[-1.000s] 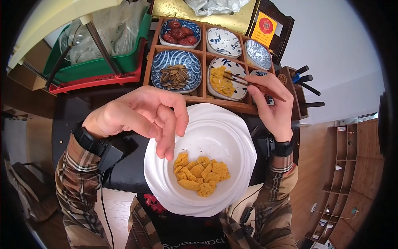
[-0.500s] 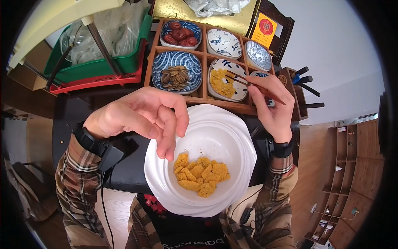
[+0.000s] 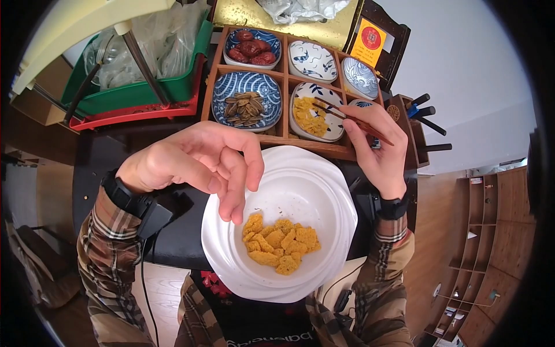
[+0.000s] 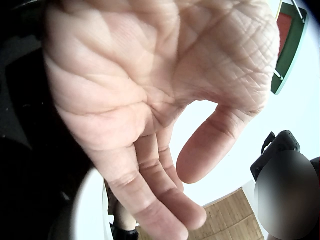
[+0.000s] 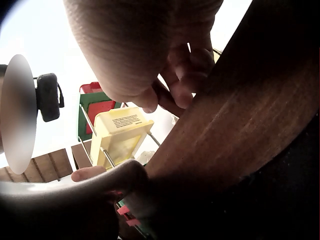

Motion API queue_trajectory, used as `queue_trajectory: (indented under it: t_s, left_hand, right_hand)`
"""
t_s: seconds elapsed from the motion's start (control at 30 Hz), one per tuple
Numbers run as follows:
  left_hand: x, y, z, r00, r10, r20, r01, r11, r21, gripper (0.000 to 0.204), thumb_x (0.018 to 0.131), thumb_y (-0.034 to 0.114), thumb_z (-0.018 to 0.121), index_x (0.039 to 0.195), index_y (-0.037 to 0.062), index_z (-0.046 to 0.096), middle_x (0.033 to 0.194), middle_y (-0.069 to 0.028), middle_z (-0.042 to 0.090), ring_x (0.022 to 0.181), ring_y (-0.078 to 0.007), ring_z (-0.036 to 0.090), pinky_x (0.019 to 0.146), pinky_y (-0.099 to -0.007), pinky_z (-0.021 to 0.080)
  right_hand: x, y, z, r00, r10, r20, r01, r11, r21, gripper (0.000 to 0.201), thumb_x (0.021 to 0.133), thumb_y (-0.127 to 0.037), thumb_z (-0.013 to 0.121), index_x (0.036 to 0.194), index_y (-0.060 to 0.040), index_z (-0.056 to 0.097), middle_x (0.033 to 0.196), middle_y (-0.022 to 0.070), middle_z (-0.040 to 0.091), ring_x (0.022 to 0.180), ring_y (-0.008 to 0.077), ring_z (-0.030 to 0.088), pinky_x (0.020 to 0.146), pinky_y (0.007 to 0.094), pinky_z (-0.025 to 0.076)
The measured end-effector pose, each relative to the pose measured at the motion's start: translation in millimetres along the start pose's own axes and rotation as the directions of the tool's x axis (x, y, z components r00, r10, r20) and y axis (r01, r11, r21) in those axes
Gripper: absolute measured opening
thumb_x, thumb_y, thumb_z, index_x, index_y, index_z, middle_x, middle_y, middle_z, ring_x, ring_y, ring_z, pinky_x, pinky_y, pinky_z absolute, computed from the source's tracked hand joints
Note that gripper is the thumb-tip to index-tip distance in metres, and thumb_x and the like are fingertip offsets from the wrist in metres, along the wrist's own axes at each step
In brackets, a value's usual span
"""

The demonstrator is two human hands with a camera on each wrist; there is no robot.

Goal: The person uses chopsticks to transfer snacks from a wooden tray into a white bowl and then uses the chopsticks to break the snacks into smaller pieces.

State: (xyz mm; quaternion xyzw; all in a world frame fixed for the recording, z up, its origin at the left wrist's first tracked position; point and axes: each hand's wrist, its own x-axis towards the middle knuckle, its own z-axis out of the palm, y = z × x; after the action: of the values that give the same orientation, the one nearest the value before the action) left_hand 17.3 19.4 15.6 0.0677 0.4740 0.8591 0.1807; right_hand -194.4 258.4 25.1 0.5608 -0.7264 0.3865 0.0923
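My right hand [image 3: 384, 159] holds brown wooden tongs [image 3: 370, 128] between thumb and fingers. Their two spread tips reach over yellow flakes [image 3: 310, 118] in a blue-and-white dish [image 3: 333, 128] at the front of the compartment tray. The right wrist view shows the fingers [image 5: 182, 80] close to the tray's dark wooden side [image 5: 215, 130]. Over the left rim of a large white bowl [image 3: 338, 194] hovers my left hand [image 3: 196, 153], loosely bent and holding nothing. Several golden crackers [image 3: 280, 240] lie in the bowl. Dark striped seeds [image 3: 245, 108] fill part of the dish left of the flakes.
The wooden tray [image 3: 285, 110] also bears red dates [image 3: 251, 47], a fish-patterned dish [image 3: 315, 61] and a wave-patterned dish [image 3: 359, 75]. A green basket [image 3: 173, 89] with plastic bags stands at left. Black-handled tools [image 3: 426, 110] stick out of a box at right.
My right hand has shifted slightly left, and the tongs' tips have made a small move over the flakes. My left hand and the crackers have stayed put.
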Motion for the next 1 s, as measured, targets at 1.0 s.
queue_trajectory:
  t_s: [1.0]
  left_hand:
    - [-0.6, -0.4, 0.3, 1.0, 0.004, -0.006, -0.004, 1.0, 0.025, 0.038, 0.065, 0.0, 0.058, 0.101, -0.012, 0.057, 0.076, -0.0214, 0.07, 0.076, -0.0324, 0.072, 0.076, -0.0363, 0.057]
  right_hand:
    - [0.2, -0.6, 2.5, 0.996, -0.058, 0.062, 0.058, 0.998, 0.012, 0.027, 0.083, 0.002, 0.075, 0.109, -0.003, 0.073, 0.089, 0.0105, 0.069, 0.075, 0.0223, 0.067, 0.068, 0.0287, 0.053]
